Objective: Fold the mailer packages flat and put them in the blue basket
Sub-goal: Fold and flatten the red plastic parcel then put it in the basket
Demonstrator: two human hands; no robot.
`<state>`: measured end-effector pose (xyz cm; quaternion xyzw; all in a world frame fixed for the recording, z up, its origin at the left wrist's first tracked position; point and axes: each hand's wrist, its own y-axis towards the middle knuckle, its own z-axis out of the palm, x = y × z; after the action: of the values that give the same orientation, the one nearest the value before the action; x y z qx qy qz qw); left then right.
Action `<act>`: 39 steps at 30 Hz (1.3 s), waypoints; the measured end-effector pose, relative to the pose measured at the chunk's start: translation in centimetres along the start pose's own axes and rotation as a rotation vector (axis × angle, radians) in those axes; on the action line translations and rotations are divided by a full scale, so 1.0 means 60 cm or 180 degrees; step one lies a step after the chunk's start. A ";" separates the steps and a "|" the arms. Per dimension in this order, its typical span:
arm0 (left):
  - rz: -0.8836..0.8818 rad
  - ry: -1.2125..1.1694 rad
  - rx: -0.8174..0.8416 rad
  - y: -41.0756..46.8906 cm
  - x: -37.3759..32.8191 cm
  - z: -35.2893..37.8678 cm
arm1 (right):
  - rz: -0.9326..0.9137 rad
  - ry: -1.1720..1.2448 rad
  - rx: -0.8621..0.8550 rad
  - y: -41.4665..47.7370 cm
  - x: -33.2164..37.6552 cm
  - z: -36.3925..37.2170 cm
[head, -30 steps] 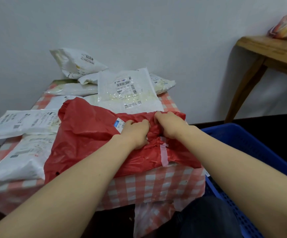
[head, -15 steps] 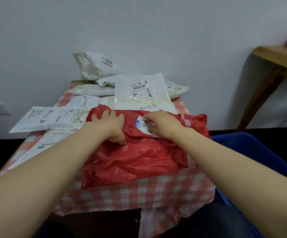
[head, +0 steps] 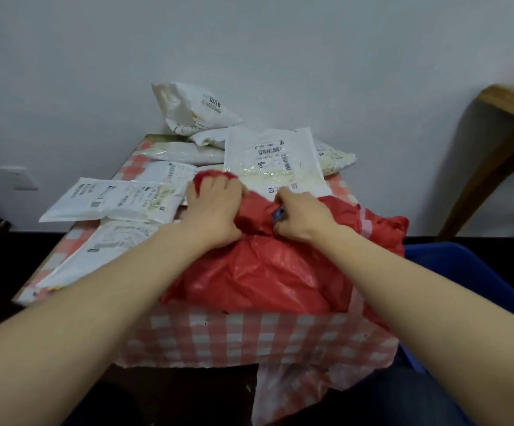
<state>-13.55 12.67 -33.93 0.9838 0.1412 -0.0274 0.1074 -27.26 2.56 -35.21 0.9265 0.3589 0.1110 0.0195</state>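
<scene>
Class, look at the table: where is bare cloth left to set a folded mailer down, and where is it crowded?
Bare checked cloth shows only at the far left corner and in a strip by the left edge. White mailers crowd the back and left; the red mailer, gripped by both hands, fills the front.

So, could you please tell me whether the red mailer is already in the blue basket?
No, the red mailer lies on the checked table, gripped by both hands, beside the blue basket.
</scene>
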 end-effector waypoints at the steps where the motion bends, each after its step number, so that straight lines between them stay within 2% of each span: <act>1: 0.0069 0.0021 -0.0286 -0.003 0.003 -0.011 | 0.0047 -0.0114 -0.0223 0.000 -0.002 -0.006; 3: 0.0188 0.0063 -0.0495 -0.010 0.007 -0.027 | -0.0107 -0.0398 -0.0682 0.001 0.001 -0.008; 4: 0.0237 0.0116 -0.0269 -0.012 0.010 -0.028 | -0.0246 -0.0420 -0.0735 0.001 0.007 -0.007; 5: 0.0251 0.0178 0.0123 -0.012 0.013 -0.022 | -0.0341 -0.0337 -0.0588 0.002 0.013 -0.001; 8: 0.0270 0.0343 0.1356 -0.014 0.023 0.017 | -0.0320 -0.0088 0.0413 0.015 0.019 0.033; 10: 0.0302 0.0349 0.1664 -0.014 0.027 0.038 | -0.0288 -0.0069 0.0749 0.022 0.021 0.053; 16: 0.0173 -0.0027 0.1124 -0.012 0.019 0.044 | -0.0248 -0.0017 0.0367 0.025 0.026 0.055; 21: 0.0210 -0.0043 0.1001 -0.021 0.005 0.037 | 0.0074 0.1226 0.0322 0.017 0.001 0.018; 24: 0.0055 -0.0313 0.1098 -0.024 0.000 0.006 | 0.0403 0.1536 -0.0089 0.017 -0.006 0.006; 26: -0.0165 -0.0692 0.0647 -0.024 0.000 -0.020 | 0.0484 0.1649 -0.0321 0.015 -0.010 0.002; 28: -0.0126 -0.0711 0.0136 -0.021 0.004 -0.027 | 0.0362 0.1215 -0.0363 0.014 -0.007 0.000; 30: 0.0072 -0.0410 0.0310 -0.019 0.004 -0.011 | 0.0209 0.0931 -0.0197 0.022 -0.003 0.006; 32: 0.0271 -0.0154 0.0779 -0.018 0.007 0.021 | 0.0176 0.0947 0.0096 0.035 0.007 0.017; 34: 0.0423 -0.0062 0.1120 -0.015 0.015 0.049 | 0.0238 0.0736 0.0092 0.049 0.014 0.025; 37: 0.0393 -0.0027 0.1316 -0.011 0.025 0.064 | 0.0132 0.0256 0.0000 0.065 0.024 0.027; 39: 0.0353 -0.0046 0.1401 -0.008 0.026 0.064 | 0.0195 0.0245 0.0124 0.079 0.032 0.026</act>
<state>-12.25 12.69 -37.90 0.9895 0.0768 -0.0586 -0.1074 -22.41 0.43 -35.85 0.9323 0.3330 0.1402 -0.0158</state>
